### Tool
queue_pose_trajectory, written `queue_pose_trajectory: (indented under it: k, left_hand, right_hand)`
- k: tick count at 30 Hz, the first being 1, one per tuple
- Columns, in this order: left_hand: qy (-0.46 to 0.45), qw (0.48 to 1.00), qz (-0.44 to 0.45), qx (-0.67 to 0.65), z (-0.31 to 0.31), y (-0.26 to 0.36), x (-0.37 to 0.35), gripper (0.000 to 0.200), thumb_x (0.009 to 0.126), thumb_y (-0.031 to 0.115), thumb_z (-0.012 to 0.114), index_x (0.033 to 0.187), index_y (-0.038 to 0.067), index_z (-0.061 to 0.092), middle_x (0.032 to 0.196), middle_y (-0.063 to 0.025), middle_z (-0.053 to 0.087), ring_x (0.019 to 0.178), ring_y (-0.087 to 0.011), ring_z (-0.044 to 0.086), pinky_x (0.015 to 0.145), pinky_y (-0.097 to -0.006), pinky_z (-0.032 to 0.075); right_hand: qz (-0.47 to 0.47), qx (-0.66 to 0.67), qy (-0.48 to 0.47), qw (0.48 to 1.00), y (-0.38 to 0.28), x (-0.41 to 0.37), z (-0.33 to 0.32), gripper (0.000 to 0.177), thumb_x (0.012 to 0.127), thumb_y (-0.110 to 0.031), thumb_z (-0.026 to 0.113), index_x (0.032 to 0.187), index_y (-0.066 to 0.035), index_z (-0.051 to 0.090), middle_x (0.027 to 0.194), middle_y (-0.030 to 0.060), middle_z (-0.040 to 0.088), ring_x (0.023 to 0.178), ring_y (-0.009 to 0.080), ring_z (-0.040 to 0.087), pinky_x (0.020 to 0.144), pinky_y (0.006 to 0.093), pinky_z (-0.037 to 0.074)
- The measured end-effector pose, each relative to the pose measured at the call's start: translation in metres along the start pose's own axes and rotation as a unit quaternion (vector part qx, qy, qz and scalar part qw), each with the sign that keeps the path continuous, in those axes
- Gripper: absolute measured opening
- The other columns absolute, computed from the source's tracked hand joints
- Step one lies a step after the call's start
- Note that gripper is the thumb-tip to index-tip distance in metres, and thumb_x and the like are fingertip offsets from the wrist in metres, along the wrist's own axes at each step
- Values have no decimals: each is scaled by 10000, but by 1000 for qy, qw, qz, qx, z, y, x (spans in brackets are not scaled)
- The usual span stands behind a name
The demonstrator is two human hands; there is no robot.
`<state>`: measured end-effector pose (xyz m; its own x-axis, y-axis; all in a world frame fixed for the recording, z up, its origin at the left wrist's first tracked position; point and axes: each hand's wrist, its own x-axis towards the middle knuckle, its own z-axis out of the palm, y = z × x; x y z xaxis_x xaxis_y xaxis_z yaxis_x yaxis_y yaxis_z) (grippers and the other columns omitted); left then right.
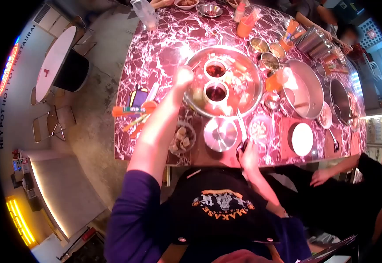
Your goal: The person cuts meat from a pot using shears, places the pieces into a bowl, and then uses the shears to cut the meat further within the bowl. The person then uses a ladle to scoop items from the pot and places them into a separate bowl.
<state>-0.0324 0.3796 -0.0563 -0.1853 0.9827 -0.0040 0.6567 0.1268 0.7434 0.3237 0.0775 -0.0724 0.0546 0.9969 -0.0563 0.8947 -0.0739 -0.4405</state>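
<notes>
My left hand, washed out by bright light, is closed at the left rim of a wide metal pan. Something thin sticks out from its fingers, too glared to name. In the pan, two cups of dark red liquid stand among pale food pieces. Near the table's front edge my right hand grips what looks like scissors, silver blades pointing toward the pan. Beside them sit a round steel dish on the left and a clear bowl of white pieces on the right.
A large metal pot stands right of the pan. A white plate and a bowl of brown chunks lie along the front edge. Cups of utensils stand farther back. Another person's hand rests at right, below the table edge.
</notes>
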Motion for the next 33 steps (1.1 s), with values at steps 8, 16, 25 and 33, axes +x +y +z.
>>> queue_pose_trajectory:
  k: [8, 16, 25, 33]
  left_hand:
    - [-151, 951, -135, 235, 68, 24, 127, 324, 815, 231, 579, 983, 17, 755, 1090, -238, 695, 1048, -358, 687, 896, -440, 531]
    - [-196, 969, 23, 146, 106, 55, 153, 275, 814, 175, 617, 1020, 109, 787, 1044, -175, 733, 945, -304, 719, 868, -376, 546]
    - [-120, 949, -73, 283, 11, 94, 131, 315, 815, 179, 593, 1066, 96, 764, 1092, -194, 716, 1034, -328, 703, 880, -411, 549]
    - [-162, 956, -173, 174, 82, -3, 126, 342, 838, 206, 620, 1076, -10, 738, 1150, -222, 706, 1105, -358, 679, 926, -424, 537]
  right_hand:
    - [85, 366, -160, 913, 49, 7, 6, 499, 839, 7, 668, 1291, -22, 460, 1069, 117, 611, 976, 226, 635, 868, 348, 514]
    - [163, 554, -336, 744, 25, 44, -101, 555, 878, 126, 569, 1396, -26, 439, 1181, 53, 589, 1055, 115, 592, 890, 236, 482]
    - [-169, 47, -83, 981, -49, 282, -139, 554, 801, -113, 681, 1336, -87, 538, 1053, 211, 661, 963, 425, 652, 815, 491, 523]
    - [-361, -370, -214, 829, -148, 459, -61, 328, 821, -117, 608, 1140, -61, 659, 1054, 156, 717, 1002, 312, 703, 861, 431, 557]
